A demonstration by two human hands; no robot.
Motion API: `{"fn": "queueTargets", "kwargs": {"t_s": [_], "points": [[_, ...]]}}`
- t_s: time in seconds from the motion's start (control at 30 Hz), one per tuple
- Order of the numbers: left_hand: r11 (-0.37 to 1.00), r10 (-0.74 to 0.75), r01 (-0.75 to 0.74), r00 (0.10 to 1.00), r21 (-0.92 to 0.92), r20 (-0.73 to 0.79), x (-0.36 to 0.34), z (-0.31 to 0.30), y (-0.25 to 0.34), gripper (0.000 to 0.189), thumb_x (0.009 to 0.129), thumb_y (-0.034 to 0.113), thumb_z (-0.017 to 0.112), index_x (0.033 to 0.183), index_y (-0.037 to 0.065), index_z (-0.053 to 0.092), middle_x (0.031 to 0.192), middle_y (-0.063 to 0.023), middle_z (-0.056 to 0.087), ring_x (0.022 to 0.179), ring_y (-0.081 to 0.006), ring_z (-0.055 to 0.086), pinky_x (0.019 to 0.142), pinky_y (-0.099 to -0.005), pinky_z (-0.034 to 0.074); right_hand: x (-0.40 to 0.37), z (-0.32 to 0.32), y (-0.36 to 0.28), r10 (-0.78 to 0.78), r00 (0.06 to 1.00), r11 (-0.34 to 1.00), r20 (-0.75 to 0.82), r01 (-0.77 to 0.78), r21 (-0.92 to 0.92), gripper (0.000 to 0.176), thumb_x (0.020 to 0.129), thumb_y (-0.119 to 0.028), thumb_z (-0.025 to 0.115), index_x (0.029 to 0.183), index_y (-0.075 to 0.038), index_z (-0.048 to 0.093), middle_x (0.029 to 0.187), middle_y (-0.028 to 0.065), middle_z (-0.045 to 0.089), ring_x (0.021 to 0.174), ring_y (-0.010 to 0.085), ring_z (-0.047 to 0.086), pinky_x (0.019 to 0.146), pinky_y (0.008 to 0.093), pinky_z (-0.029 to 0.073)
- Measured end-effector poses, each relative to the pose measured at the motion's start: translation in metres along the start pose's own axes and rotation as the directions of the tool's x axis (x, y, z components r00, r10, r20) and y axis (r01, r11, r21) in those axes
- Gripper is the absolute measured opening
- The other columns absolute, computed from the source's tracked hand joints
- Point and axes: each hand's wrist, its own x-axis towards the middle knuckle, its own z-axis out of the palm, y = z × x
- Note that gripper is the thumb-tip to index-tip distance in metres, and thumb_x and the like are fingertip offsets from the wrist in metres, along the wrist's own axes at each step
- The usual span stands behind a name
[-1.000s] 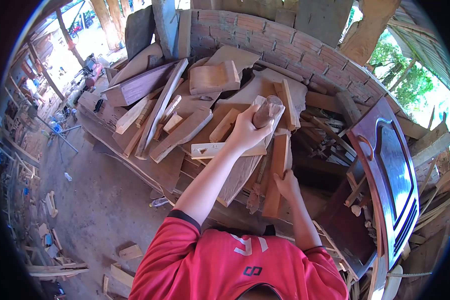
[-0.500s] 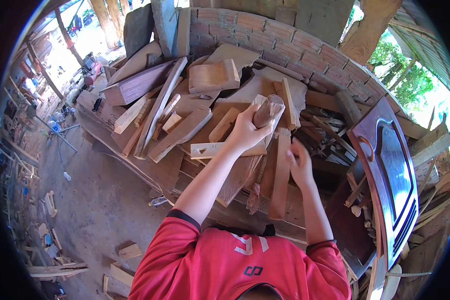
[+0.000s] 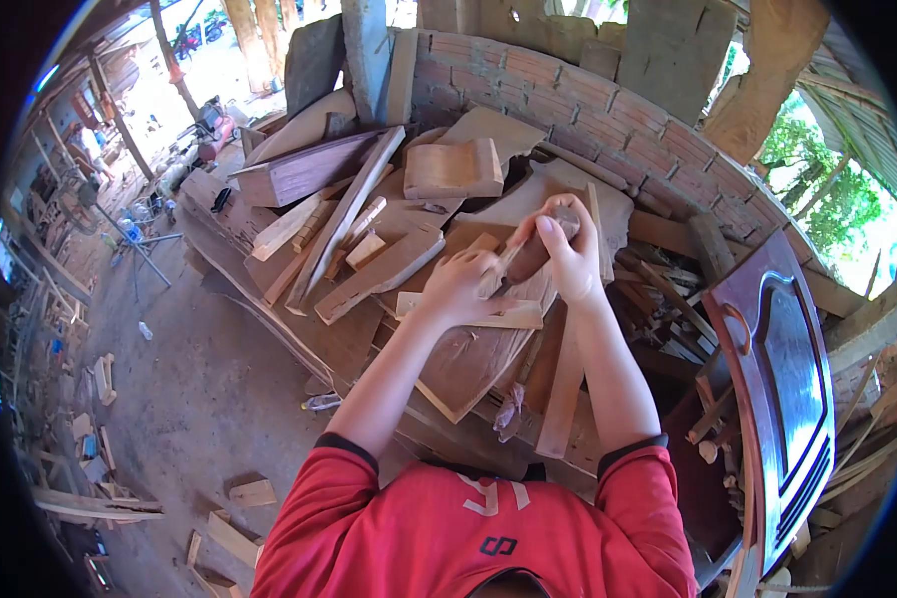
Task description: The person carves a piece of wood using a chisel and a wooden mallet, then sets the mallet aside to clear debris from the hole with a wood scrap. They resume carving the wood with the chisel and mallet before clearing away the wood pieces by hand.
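Dark-brown, rounded wooden piece point(image 3: 528, 261): above the brown wooden counter point(image 3: 347, 337), between both hands; right hand's point(image 3: 573, 254) grip closed round upper end; long axis slants down-left toward blurred left hand point(image 3: 463, 284), nearer lower end, grip indeterminable.

This looks like a wood workshop, in a shed with open sides. The big bench point(image 3: 204, 214) is piled with cut pieces of wood point(image 3: 379, 274), some long and flat, and one block point(image 3: 453, 171) has a smooth dip in it. More scraps point(image 3: 254, 492) lie about on the grey floor point(image 3: 199, 399). A shiny brown door point(image 3: 792, 399) stands near the bench. There is a brick wall point(image 3: 578, 105) behind, and green leaves point(image 3: 827, 189) show under the roof point(image 3: 872, 130)
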Motion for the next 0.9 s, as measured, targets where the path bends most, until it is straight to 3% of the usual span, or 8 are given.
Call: {"fn": "queueTargets", "kwargs": {"t_s": [0.03,0.1,0.17,0.23,0.4,0.5,0.73,0.9], "points": [[0.995,-0.06,0.057,0.998,0.081,0.034,-0.013,0.006,-0.011,0.059,0.071,0.057,0.063,0.098,0.005,0.056,0.1,-0.012,0.059,0.095,-0.0307,0.056,0.085,-0.0409,0.041,0.0,0.001,0.005,0.003,1.0,1.0,0.005,-0.003,0.008,0.025,0.085,-0.02,0.059,0.091,-0.002,0.043,0.071,0.0092,0.058,0.064,0.0139,0.056,0.06,0.0255,0.047],[0.974,-0.128,0.127,0.992,0.19,-0.005,-0.037,0.042,-0.045,0.062,0.07,0.063,0.058,0.096,0.006,0.057,0.1,-0.0118,0.059,0.097,-0.0293,0.056,0.086,-0.0422,0.039,0.0,0.003,0.014,-0.045,0.997,0.972,0.067,0.028,0.234,0.022,0.086,-0.018,0.058,0.092,-0.003,0.044,0.067,0.0077,0.055,0.059,0.0139,0.054,0.055,0.0261,0.045],[0.937,-0.186,0.192,0.981,0.293,-0.05,-0.044,0.05,-0.054,0.066,0.07,0.068,0.054,0.093,0.007,0.058,0.1,-0.0115,0.059,0.099,-0.028,0.055,0.088,-0.0436,0.037,0.003,0.009,0.013,-0.034,0.999,0.976,0.018,0.029,0.218,0.019,0.087,-0.019,0.056,0.089,-0.003,0.046,0.062,0.0061,0.052,0.054,0.0135,0.051,0.051,0.0262,0.044],[0.895,-0.3,0.238,0.947,0.376,0.115,-0.04,0.04,-0.044,0.073,0.069,0.074,0.048,0.094,0.006,0.059,0.101,-0.0117,0.057,0.099,-0.0265,0.055,0.087,-0.0426,0.036,0.009,0.007,0.014,-0.006,1.0,0.985,-0.022,0.01,0.175,0.02,0.088,-0.021,0.055,0.085,-0.003,0.047,0.061,0.0067,0.051,0.052,0.0138,0.05,0.049,0.0265,0.043],[0.909,-0.261,0.218,0.962,0.355,0.078,-0.045,0.042,-0.045,0.071,0.068,0.071,0.052,0.094,0.005,0.059,0.102,-0.01,0.055,0.099,-0.0257,0.053,0.088,-0.0397,0.035,0.026,0.005,0.02,0.079,0.978,0.986,-0.192,-0.049,0.157,0.033,0.089,-0.029,0.053,0.07,-0.002,0.048,0.054,0.0063,0.049,0.045,0.0144,0.047,0.044,0.0264,0.039],[0.923,-0.217,0.196,0.976,0.331,0.028,-0.048,0.046,-0.051,0.071,0.067,0.07,0.053,0.094,0.005,0.059,0.102,-0.0091,0.055,0.101,-0.0251,0.052,0.089,-0.0388,0.034,0.036,0.001,0.026,0.128,0.967,0.988,-0.219,-0.105,0.114,0.026,0.09,-0.028,0.046,0.077,-0.005,0.044,0.057,0.0074,0.048,0.048,0.0169,0.047,0.046,0.0275,0.038],[0.931,-0.171,0.17,0.985,0.323,-0.024,-0.046,0.046,-0.052,0.069,0.066,0.069,0.057,0.091,0.004,0.058,0.097,-0.008,0.057,0.097,-0.0201,0.053,0.083,-0.0369,0.035,0.066,0.003,0.041,0.191,0.932,0.981,-0.308,-0.166,0.105,0.036,0.087,-0.034,0.055,0.067,-0.006,0.044,0.051,0.005,0.047,0.041,0.0135,0.045,0.041,0.0257,0.036],[0.914,-0.216,0.181,0.975,0.363,0.056,-0.045,0.048,-0.057,0.07,0.067,0.071,0.054,0.095,0.007,0.058,0.099,-0.0064,0.055,0.1,-0.0199,0.053,0.085,-0.0363,0.036,0.081,-0.002,0.056,0.229,0.923,0.973,-0.308,-0.21,0.092,0.035,0.088,-0.036,0.053,0.071,-0.007,0.043,0.053,0.0061,0.046,0.042,0.0165,0.044,0.043,0.0285,0.037]]}}
